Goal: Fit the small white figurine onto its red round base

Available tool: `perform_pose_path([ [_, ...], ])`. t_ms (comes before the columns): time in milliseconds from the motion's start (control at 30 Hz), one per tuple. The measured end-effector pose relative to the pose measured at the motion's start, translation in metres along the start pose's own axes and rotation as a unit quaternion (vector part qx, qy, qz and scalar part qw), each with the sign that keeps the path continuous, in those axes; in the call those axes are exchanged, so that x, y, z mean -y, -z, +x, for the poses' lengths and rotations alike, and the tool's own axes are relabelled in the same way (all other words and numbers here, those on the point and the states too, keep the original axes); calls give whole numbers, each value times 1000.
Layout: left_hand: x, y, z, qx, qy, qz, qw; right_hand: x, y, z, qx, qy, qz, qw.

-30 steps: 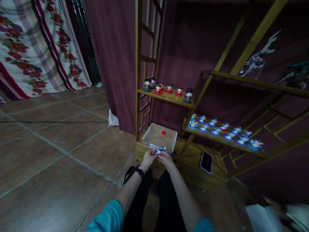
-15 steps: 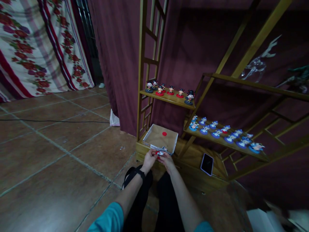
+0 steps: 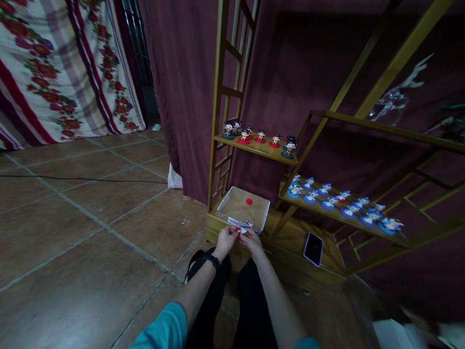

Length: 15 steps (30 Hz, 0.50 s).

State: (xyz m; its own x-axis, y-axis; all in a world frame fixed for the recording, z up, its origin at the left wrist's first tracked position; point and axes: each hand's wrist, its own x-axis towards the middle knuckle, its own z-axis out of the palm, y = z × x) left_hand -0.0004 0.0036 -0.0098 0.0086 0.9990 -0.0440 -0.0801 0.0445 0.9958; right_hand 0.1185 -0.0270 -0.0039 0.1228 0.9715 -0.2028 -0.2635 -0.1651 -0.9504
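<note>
My left hand (image 3: 225,239) and my right hand (image 3: 253,241) are closed on a small red and white figurine (image 3: 241,231), one from each side. They hold it at the near edge of a shallow cardboard box (image 3: 236,209). Fingers cover part of the figurine, so its details are hard to make out. Inside the box lie a red disc (image 3: 249,201), toward the back, and a small black and white piece (image 3: 249,224) by the near wall.
Several black and red figurines (image 3: 261,135) stand on the upper shelf (image 3: 254,149). Blue and white figurines (image 3: 330,202) fill the lower right shelf. A phone (image 3: 313,249) lies on the wooden base. Glass deer ornament (image 3: 394,103) at upper right; dark cable (image 3: 83,179) across the floor.
The view has shifted slightly, so the shelves sit a little further right. Both hands keep their hold on the figurine at the box's near edge, with hardly any movement.
</note>
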Motion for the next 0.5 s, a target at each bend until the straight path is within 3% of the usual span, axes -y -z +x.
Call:
perform_pose_path([
  [200, -1, -2, 0, -3, 58, -30, 998, -3, 2, 5, 12, -26, 0, 1000],
  [500, -7, -1, -4, 17, 56, -78, 995, -4, 5, 6, 35, -38, 18, 999],
])
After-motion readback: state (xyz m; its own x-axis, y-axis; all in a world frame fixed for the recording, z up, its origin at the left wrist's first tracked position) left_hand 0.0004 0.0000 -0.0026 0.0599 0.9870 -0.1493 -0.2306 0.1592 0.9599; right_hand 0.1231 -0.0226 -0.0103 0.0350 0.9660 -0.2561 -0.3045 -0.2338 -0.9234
